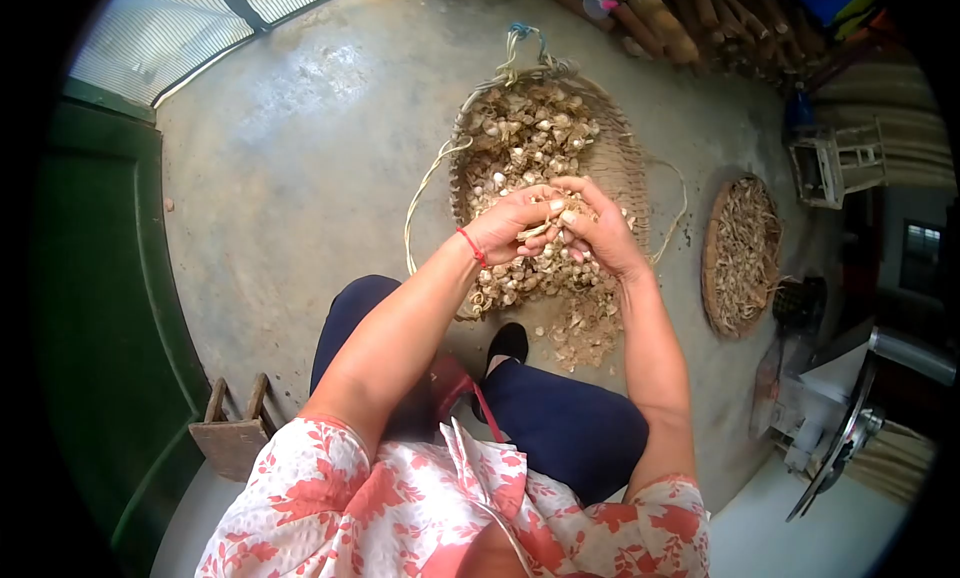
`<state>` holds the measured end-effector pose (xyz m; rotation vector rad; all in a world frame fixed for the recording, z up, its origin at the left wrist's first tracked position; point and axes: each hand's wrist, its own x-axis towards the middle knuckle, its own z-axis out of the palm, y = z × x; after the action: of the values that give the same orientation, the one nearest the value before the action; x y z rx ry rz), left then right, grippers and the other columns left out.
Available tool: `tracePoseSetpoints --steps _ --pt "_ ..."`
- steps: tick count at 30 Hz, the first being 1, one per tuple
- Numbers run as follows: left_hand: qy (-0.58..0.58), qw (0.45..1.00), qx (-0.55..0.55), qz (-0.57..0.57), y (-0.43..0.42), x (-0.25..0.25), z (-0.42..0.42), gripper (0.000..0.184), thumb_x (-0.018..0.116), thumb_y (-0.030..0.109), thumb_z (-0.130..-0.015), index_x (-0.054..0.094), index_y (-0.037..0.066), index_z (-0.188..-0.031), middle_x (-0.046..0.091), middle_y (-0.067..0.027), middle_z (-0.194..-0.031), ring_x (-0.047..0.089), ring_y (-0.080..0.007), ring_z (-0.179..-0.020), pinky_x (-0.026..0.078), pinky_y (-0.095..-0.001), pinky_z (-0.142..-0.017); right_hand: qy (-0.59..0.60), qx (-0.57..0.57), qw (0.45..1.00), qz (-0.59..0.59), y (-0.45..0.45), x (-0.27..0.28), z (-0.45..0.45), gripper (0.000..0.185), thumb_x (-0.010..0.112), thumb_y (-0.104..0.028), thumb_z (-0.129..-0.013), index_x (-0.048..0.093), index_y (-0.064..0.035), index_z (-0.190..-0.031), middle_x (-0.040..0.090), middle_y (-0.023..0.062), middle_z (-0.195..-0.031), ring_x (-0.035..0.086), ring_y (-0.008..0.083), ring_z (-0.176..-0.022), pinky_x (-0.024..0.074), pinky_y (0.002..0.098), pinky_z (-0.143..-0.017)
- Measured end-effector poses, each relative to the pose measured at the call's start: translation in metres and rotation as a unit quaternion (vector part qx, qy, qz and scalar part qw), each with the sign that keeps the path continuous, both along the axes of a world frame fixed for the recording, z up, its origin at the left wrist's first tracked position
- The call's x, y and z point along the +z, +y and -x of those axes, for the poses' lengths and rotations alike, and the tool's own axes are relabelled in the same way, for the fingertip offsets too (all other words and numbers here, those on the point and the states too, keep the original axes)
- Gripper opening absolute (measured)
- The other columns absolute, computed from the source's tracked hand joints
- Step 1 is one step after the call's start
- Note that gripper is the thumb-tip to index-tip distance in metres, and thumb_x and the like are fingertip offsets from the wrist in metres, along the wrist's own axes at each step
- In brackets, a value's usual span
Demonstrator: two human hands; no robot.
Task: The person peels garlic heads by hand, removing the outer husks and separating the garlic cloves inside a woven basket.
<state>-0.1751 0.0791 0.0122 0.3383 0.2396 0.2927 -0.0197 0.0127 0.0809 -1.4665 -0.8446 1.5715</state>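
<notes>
Both hands meet over a large woven basket point(622, 163) filled with small garlic bulbs point(530, 123). My left hand point(515, 223), below a red string bracelet, has its fingers closed on a pale dry garlic stalk. Close against it, my right hand point(598, 228) has thumb and fingers pinched together at the same spot; what lies between them is too small and covered to name. Loose peelings point(585, 333) spill over the basket's near edge onto the floor.
A round tray point(708, 248) of dried stalks lies to the right. Logs point(660, 28) are piled at the back right, near a small white chair point(840, 163). A wooden stool point(232, 443) stands at the lower left by a green door point(110, 278). A fan point(850, 433) is at the lower right.
</notes>
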Motion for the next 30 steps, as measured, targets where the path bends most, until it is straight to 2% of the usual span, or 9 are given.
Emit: tracePoseSetpoints --steps 5,12,17,20,23,24,25,27,30 --pt "0.032 0.995 0.098 -0.016 -0.010 -0.006 -0.010 0.011 0.050 0.020 -0.096 0.048 0.010 -0.101 0.055 -0.0048 -0.068 0.039 -0.0052 -0.042 0.029 -0.0186 -0.035 -0.045 0.015 0.998 -0.035 0.000 -0.021 0.001 0.024 0.062 -0.017 -0.089 0.059 -0.0051 -0.110 0.061 -0.0001 -0.072 0.047 0.0018 -0.051 0.0376 0.0156 -0.043" --pt "0.041 0.986 0.164 -0.013 -0.012 0.011 -0.013 0.012 0.052 0.021 -0.095 0.048 0.009 -0.096 0.055 -0.0053 -0.067 0.036 -0.0051 -0.038 0.026 -0.0189 -0.032 0.099 -0.169 0.977 -0.085 -0.001 -0.028 0.021 0.016 0.060 -0.017 -0.090 0.058 -0.0042 -0.100 0.058 0.0016 -0.066 0.047 0.0033 -0.049 0.0362 0.0159 -0.041" --pt "0.148 0.962 0.198 -0.119 -0.014 0.023 -0.021 0.014 0.054 0.019 -0.093 0.048 0.006 -0.096 0.058 -0.0071 -0.069 0.044 -0.0068 -0.041 0.031 -0.0204 -0.033 0.242 -0.281 0.929 0.014 0.008 -0.023 0.018 0.012 0.059 -0.018 -0.090 0.056 -0.0073 -0.094 0.055 0.0010 -0.071 0.043 0.0043 -0.046 0.0347 0.0173 -0.040" --pt "0.156 0.768 0.341 -0.520 -0.024 0.013 -0.032 0.014 0.053 0.013 -0.092 0.050 0.002 -0.100 0.056 -0.0036 -0.067 0.053 -0.0078 -0.051 0.043 -0.0230 -0.044 0.233 -0.299 0.925 0.026 0.007 -0.042 0.002 0.013 0.059 -0.019 -0.091 0.055 -0.0080 -0.096 0.056 0.0009 -0.075 0.045 0.0043 -0.048 0.0353 0.0177 -0.040" --pt "0.302 0.824 0.174 -0.447 -0.017 0.005 -0.021 0.011 0.052 0.011 -0.091 0.050 0.003 -0.098 0.058 -0.0050 -0.075 0.055 -0.0088 -0.058 0.045 -0.0249 -0.046 0.272 -0.279 0.921 0.016 0.004 -0.057 -0.017 0.017 0.060 -0.021 -0.091 0.054 -0.0071 -0.098 0.055 0.0025 -0.075 0.047 0.0071 -0.052 0.0382 0.0196 -0.043" --pt "0.314 0.901 0.075 -0.291 -0.013 -0.001 -0.020 0.008 0.053 0.010 -0.090 0.050 0.007 -0.097 0.058 -0.0057 -0.083 0.056 -0.0101 -0.061 0.045 -0.0258 -0.047 0.258 -0.284 0.923 0.034 0.004 -0.050 -0.017 0.017 0.060 -0.021 -0.091 0.054 -0.0071 -0.099 0.056 0.0039 -0.076 0.048 0.0086 -0.054 0.0388 0.0209 -0.044" --pt "0.314 0.901 0.075 -0.290 -0.011 -0.006 -0.020 0.008 0.053 0.010 -0.090 0.050 0.007 -0.097 0.058 -0.0057 -0.083 0.056 -0.0101 -0.061 0.045 -0.0258 -0.047 0.244 -0.289 0.924 0.053 0.003 -0.046 -0.017 0.018 0.059 -0.022 -0.091 0.054 -0.0070 -0.100 0.056 0.0054 -0.077 0.049 0.0101 -0.056 0.0395 0.0221 -0.046" --pt "0.240 0.965 0.078 -0.074 -0.010 -0.012 -0.019 0.010 0.054 0.010 -0.088 0.049 0.010 -0.096 0.059 -0.0046 -0.084 0.055 -0.0113 -0.060 0.044 -0.0256 -0.047 0.225 -0.283 0.930 0.063 0.001 -0.047 -0.019 0.020 0.056 -0.025 -0.093 0.054 -0.0070 -0.101 0.057 0.0076 -0.080 0.050 0.0122 -0.061 0.0404 0.0234 -0.047" --pt "0.209 0.974 0.071 -0.051 -0.007 -0.008 -0.017 0.015 0.058 0.017 -0.088 0.049 0.011 -0.099 0.061 -0.0044 -0.089 0.056 -0.0119 -0.062 0.044 -0.0253 -0.049 0.171 -0.215 0.960 0.059 -0.001 -0.053 -0.018 0.025 0.049 -0.030 -0.096 0.054 -0.0070 -0.105 0.057 0.0051 -0.085 0.052 0.0116 -0.063 0.0409 0.0224 -0.048"
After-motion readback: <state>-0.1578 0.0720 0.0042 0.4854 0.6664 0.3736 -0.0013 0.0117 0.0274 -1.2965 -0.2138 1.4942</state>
